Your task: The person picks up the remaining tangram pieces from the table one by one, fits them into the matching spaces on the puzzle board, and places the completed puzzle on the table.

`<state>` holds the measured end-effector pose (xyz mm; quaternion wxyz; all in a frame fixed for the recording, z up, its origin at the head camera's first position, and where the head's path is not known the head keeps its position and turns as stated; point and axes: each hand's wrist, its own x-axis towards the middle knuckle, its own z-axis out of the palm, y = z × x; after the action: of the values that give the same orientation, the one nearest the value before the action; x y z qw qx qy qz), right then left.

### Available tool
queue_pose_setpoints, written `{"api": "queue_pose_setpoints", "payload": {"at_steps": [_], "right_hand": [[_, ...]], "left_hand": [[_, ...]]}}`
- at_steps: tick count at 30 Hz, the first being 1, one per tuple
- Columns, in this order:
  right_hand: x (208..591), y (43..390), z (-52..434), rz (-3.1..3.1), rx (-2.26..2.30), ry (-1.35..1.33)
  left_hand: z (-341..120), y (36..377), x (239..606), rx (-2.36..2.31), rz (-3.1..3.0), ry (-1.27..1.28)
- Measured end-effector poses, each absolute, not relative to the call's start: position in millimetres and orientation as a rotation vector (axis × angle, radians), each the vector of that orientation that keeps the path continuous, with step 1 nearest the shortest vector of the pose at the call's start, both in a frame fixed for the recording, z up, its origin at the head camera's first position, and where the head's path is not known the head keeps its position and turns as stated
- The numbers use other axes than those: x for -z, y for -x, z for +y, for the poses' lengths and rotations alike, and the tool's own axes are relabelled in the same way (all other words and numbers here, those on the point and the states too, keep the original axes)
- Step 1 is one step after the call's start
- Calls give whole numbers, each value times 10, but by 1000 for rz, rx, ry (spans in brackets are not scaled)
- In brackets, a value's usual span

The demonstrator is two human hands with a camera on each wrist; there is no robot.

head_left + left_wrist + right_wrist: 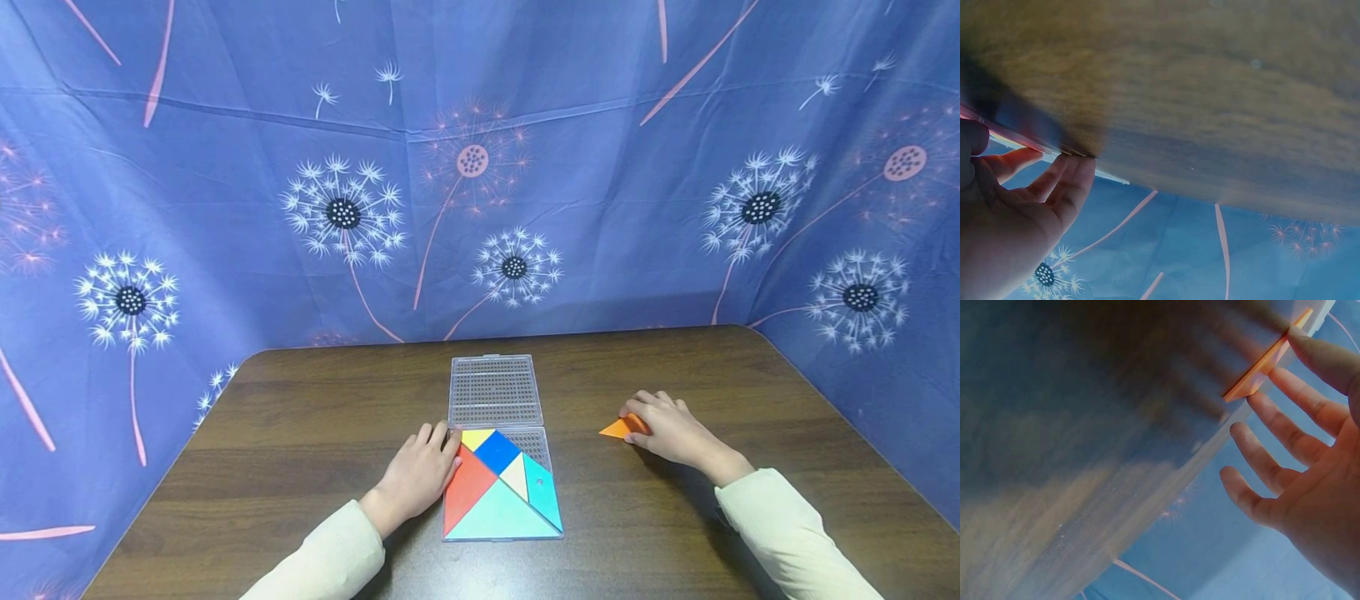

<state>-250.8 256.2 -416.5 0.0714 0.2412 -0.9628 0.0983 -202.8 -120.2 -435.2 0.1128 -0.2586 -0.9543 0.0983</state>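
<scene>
A blue cloth printed with dandelions [225,217] hangs behind and beside a dark wooden table [300,450]. At the table's middle lies a clear plastic case [495,392], its lid folded back, its tray holding the tangram pieces [498,492]: a yellow, a blue, a red, a cream and two teal shapes fitted together, with a bare gap at the tray's upper right corner.

The left hand [420,475] lies flat against the tray's left edge, fingers straight and relaxed; the left wrist view shows the fingertips [1075,172] touching the case's rim, gripping nothing.

Well to the right of the case, the right hand [663,429] rests on the table over an orange triangle [618,428]. In the right wrist view the fingers are spread and nearly straight, one fingertip [1310,353] pressing the triangle's edge against the table; the piece is not clasped.
</scene>
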Motion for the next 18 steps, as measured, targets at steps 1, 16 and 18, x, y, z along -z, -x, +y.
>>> {"api": "queue_pose_setpoints", "payload": {"at_steps": [1, 16, 18], "right_hand": [[4166, 2508, 2561, -2891, -291, -722], [4130, 2497, 2570, -2950, -326, -692], [4126, 2498, 2568, -2949, -320, -696]], "left_hand": [[-1203, 2029, 4352, -289, -2799, 760], [-1196, 2032, 4347, -276, -2817, 752], [-1198, 2029, 4344, -277, -2807, 755]]}}
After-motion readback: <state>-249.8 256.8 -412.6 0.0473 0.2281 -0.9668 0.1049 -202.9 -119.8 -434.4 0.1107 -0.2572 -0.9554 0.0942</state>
